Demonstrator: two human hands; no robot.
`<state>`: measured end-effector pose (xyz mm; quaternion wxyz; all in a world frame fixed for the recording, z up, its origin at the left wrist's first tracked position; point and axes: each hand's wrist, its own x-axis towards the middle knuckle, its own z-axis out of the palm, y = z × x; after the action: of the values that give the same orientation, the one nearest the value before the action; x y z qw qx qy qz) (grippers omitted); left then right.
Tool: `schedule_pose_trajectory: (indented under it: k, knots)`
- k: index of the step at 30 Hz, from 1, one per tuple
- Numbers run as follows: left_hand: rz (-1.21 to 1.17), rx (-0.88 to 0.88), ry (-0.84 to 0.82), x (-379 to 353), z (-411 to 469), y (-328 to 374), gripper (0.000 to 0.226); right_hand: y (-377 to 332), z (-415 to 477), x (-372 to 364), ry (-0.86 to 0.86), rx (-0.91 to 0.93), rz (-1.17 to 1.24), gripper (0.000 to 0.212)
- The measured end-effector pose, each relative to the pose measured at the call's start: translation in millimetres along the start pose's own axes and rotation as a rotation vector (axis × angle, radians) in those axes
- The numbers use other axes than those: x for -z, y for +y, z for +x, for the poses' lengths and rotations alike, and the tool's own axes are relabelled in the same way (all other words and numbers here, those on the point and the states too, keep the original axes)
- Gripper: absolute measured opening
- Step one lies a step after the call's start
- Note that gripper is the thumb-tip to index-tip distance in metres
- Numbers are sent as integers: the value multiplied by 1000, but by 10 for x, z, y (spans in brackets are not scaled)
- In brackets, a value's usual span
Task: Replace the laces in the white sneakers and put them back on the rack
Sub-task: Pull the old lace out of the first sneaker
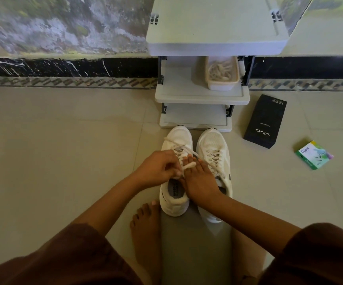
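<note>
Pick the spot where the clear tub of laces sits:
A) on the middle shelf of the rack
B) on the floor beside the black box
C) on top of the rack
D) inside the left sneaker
A: the tub stands on the middle shelf of the rack, just under its top, towards the right side.

Left sneaker (177,138), right sneaker (212,145): white, upright, side by side, toes toward 12 o'clock. Left's lace (188,150) loose, partly threaded. Grey rack (201,97) near, at 12 o'clock.
</note>
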<state>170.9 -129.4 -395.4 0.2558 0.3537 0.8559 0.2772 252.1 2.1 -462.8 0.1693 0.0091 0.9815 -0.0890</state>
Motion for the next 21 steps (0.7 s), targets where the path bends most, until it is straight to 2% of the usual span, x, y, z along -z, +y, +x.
schedule_pose_trajectory:
  k: [2,4,6,9,16,18,21]
  knots:
    - [-289,15,54,68,4,41,8,11,-5,4,4,3,0,64]
    - [-341,82,85,67,5,56,3,4,1,4,17,8,15,65]
    - [-135,107,35,47,8,-3,15,-11,8,5,13,27,15,65]
    - [282,114,-126,14,-32,-61,26,-15,3,-10,-14,-1,51,69]
    - [806,-51,-104,-114,-24,-10,29,-25,24,-17,8,-30,96,69]
    - [688,-27,-98,-114,-13,23,21,-28,20,-24,0,-15,62,67]
    - [158,-18,-103,31,12,110,2,-37,9,-9,25,50,6,64]
